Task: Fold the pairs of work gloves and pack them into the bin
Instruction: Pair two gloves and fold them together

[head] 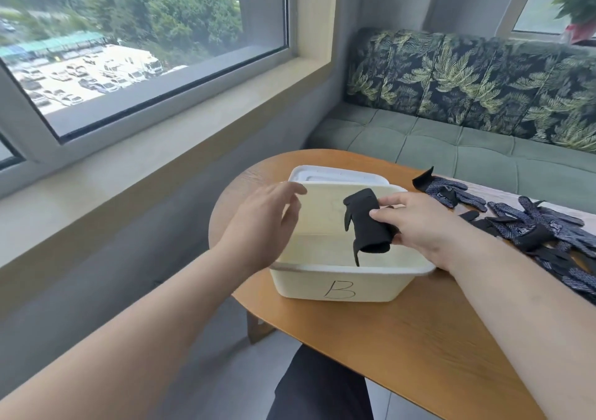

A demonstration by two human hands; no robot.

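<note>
Head view — items as seen:

- Bin: cream plastic, open top, a handwritten "B" on its near wall. It stands on the left end of the table, which is rounded and made of wood.
- Lid: white, showing just behind the bin's far wall.
- Folded pair of gloves: a black roll held over the bin's opening, with loose glove fingers hanging down towards the near rim. It is not resting on the bin floor.
- Right hand: thumb and fingers curled round the right side of the folded pair, grasping it. The forearm crosses the bin's right rim.
- Left hand: fingers relaxed and slightly spread, holding nothing, above the bin's left rim. Whether it touches the rim cannot be told.
- Loose gloves: a heap of dark speckled work gloves lying flat and overlapping on the table to the right of the bin, well apart from it.
- Surroundings — a green sofa with a leaf-print back beyond the table, and a window on the left.
- Dark trouser leg: at the bottom edge, under the table's near side.
</note>
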